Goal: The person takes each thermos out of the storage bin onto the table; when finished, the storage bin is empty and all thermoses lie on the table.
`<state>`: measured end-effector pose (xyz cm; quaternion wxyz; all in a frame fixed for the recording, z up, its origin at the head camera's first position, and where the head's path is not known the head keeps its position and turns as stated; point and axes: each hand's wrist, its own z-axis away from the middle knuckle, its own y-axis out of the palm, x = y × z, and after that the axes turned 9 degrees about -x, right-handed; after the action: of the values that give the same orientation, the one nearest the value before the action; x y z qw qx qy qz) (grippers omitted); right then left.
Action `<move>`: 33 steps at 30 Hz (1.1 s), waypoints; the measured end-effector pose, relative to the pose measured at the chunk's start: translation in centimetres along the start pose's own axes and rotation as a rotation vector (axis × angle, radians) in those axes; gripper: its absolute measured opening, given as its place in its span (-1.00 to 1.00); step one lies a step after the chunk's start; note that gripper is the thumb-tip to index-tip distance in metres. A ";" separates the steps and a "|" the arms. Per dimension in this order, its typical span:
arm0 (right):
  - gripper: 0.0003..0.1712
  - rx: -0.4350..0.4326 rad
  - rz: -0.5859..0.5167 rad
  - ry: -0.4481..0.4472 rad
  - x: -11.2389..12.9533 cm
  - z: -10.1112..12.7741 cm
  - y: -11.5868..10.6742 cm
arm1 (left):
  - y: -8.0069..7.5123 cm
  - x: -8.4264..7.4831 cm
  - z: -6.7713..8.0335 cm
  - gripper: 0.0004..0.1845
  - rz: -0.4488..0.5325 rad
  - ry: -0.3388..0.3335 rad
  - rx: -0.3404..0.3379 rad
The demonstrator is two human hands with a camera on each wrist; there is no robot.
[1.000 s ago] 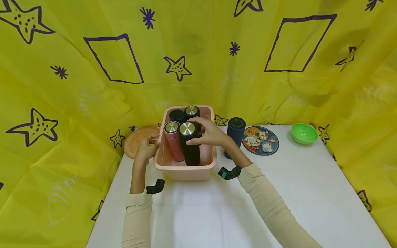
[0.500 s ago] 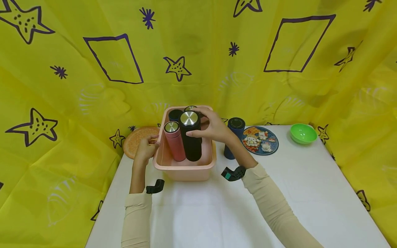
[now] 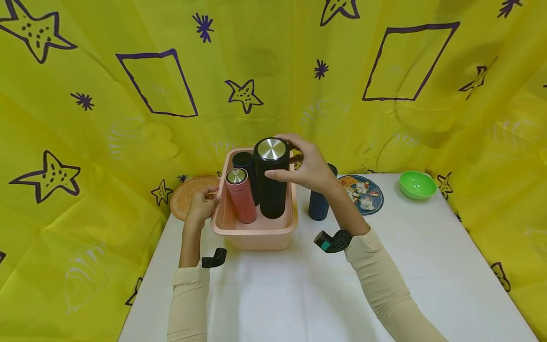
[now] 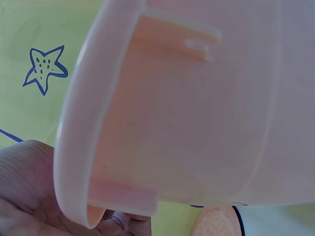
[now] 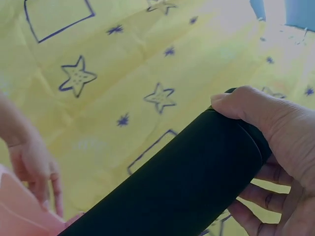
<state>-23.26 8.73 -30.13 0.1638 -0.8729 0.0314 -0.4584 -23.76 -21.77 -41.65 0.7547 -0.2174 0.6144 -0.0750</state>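
Note:
My right hand (image 3: 311, 164) grips a black thermos bottle (image 3: 273, 190) with a silver lid near its top, thumb on the near side. The bottle is upright over the pink plastic bin (image 3: 256, 232), its lower end still within the bin's walls. In the right wrist view the thumb and fingers wrap the black bottle (image 5: 172, 182). My left hand (image 3: 202, 204) holds the bin's left rim, fingers curled at the edge; the left wrist view shows the rim (image 4: 81, 113) beside the palm. Inside the bin stand a pink thermos (image 3: 242, 202) and a dark-lidded bottle (image 3: 243, 159).
A dark blue bottle (image 3: 318, 206) stands right of the bin, partly behind my right forearm. Farther right lie a round patterned mat (image 3: 372, 192) and a green bowl (image 3: 419, 185). An orange round mat (image 3: 181, 202) lies left, against the yellow curtain (image 3: 128, 142).
My right hand has raised the black thermos and shifted it slightly right and back, so it now covers the silver-lidded bottle behind. The left hand has stayed on the bin's rim.

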 end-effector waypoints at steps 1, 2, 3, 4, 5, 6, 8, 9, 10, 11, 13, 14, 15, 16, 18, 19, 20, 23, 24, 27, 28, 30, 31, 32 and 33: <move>-0.21 -0.013 0.008 -0.002 0.3 0.1 -0.3 | 0.0 0.0 0.0 -0.52 0.000 -0.002 0.000; -0.20 -0.027 0.014 -0.002 0.5 0.1 -0.6 | 0.0 0.0 0.0 -0.52 0.001 -0.003 -0.001; -0.20 -0.039 0.019 -0.003 0.7 0.2 -0.9 | 0.0 0.0 0.0 -0.52 0.002 -0.004 -0.003; -0.19 -0.051 0.025 -0.004 0.9 0.3 -1.2 | 0.0 0.1 -0.1 -0.52 0.003 -0.001 -0.003; -0.19 -0.063 0.037 -0.006 1.1 0.4 -1.6 | 0.1 0.1 -0.1 -0.52 0.004 0.001 -0.003; -0.19 -0.074 0.044 -0.008 1.2 0.4 -1.9 | 0.1 0.2 -0.1 -0.52 0.005 0.004 -0.003; -0.20 -0.095 0.054 -0.010 1.5 0.6 -2.6 | 0.2 0.2 -0.1 -0.52 0.015 0.016 -0.003; -0.21 -0.105 0.059 -0.011 1.6 0.8 -3.0 | 0.2 0.3 -0.1 -0.52 0.017 0.022 -0.003; -0.22 -0.115 0.063 -0.013 1.7 0.9 -3.3 | 0.3 0.3 -0.1 -0.53 0.020 0.027 -0.003; -0.23 -0.124 0.067 -0.013 1.7 1.0 -3.6 | 0.3 0.3 -0.1 -0.53 0.022 0.027 -0.005; -0.25 -0.138 0.073 -0.009 1.8 1.3 -4.3 | 0.3 0.2 -0.1 -0.53 0.027 0.031 -0.007; -0.26 -0.144 0.074 -0.005 1.9 1.5 -4.6 | 0.2 0.2 -0.1 -0.53 0.025 0.030 -0.009; -0.27 -0.149 0.079 -0.002 1.9 1.6 -4.9 | 0.2 0.2 -0.1 -0.53 0.024 0.028 -0.012; -0.27 -0.153 0.084 0.001 2.0 1.8 -5.1 | 0.2 0.2 -0.1 -0.53 0.025 0.027 -0.015; -0.28 -0.159 0.093 0.006 2.0 2.1 -5.6 | 0.3 0.2 -0.1 -0.53 0.022 0.029 -0.016; -0.29 -0.162 0.096 0.006 2.0 2.2 -5.8 | 0.3 0.2 -0.1 -0.53 0.021 0.031 -0.015; -0.28 -0.165 0.097 0.006 2.0 2.3 -5.9 | 0.3 0.2 -0.1 -0.52 0.021 0.032 -0.016; -0.29 -0.172 0.108 0.006 1.7 2.8 -6.5 | 0.4 0.2 -0.1 -0.52 0.021 0.036 -0.016; -0.29 -0.174 0.111 0.008 1.6 3.0 -6.7 | 0.4 0.2 -0.1 -0.52 0.022 0.035 -0.016; -0.29 -0.180 0.134 0.024 1.1 3.5 -7.2 | 0.4 0.2 -0.1 -0.52 0.019 0.031 -0.014; -0.29 -0.177 0.145 0.032 0.9 3.7 -7.4 | 0.4 0.2 -0.1 -0.52 0.016 0.031 -0.014; -0.28 -0.171 0.165 0.048 0.5 4.0 -7.7 | 0.4 0.2 -0.1 -0.52 0.013 0.028 -0.015; -0.28 -0.166 0.173 0.056 0.2 4.1 -7.9 | 0.3 0.2 -0.1 -0.52 0.009 0.029 -0.015; -0.28 -0.160 0.180 0.062 0.0 4.2 -8.0 | 0.3 0.2 -0.1 -0.52 0.005 0.031 -0.017; -0.28 -0.154 0.183 0.069 -0.1 4.3 -8.2 | 0.3 0.1 -0.1 -0.53 0.001 0.032 -0.018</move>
<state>-20.60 17.58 -29.95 0.1363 -0.8602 0.1516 -0.4675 -23.87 -21.56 -41.93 0.7429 -0.2226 0.6271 -0.0728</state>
